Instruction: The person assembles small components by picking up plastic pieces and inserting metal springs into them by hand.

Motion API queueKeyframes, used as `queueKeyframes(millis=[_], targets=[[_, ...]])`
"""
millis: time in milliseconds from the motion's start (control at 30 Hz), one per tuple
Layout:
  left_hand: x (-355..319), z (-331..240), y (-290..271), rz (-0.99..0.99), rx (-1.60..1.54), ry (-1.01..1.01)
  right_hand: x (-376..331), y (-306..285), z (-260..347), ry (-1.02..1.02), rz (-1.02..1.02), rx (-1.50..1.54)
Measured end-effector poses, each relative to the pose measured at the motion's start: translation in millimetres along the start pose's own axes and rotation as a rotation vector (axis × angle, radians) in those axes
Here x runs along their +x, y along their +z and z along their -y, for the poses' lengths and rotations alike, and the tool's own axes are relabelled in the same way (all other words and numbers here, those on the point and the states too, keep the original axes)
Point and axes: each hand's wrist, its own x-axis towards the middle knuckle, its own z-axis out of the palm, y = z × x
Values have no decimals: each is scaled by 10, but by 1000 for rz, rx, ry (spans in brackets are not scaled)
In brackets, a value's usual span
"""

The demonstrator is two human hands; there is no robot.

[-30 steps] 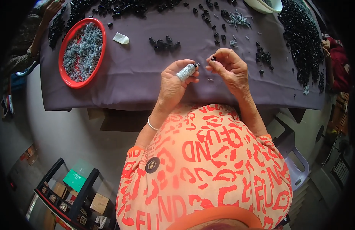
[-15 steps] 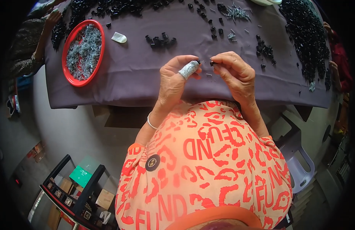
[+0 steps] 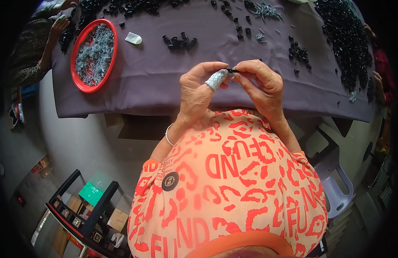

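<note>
Above the near part of the cloth-covered table, my left hand [image 3: 195, 88] and my right hand [image 3: 265, 81] meet at the fingertips. Between them is a small black plastic part [image 3: 232, 70], pinched from both sides. Fingers hide most of it, so I cannot tell whether it is one piece or two pressed together. A speckled grey-white cover [image 3: 217, 79] wraps one digit of my left hand. Farther off lies a little cluster of black plastic parts [image 3: 179, 42]. A second loose group of black parts [image 3: 298, 53] is right of my right hand.
A red basin [image 3: 90, 90] of thin clear-grey pins stands at left. Near it lies a white finger cover [image 3: 133, 38]. Black parts are heaped at far right [image 3: 347, 47] and along the back, beside a pin pile [image 3: 267, 9]. Other people's hands [image 3: 60, 26] show at the table's sides.
My hands have come together. The black part in my right fingers now meets the one with thin pins in my left fingers, closing the gap between them.
</note>
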Motion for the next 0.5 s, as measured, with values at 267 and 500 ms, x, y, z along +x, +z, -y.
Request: queueKeyframes(millis=[267, 500], targets=[[-74, -27, 29, -41, 100, 41, 6, -28, 18, -40, 36, -35], [-109, 3, 63, -79, 280, 148, -31, 5, -1, 78, 34, 22]])
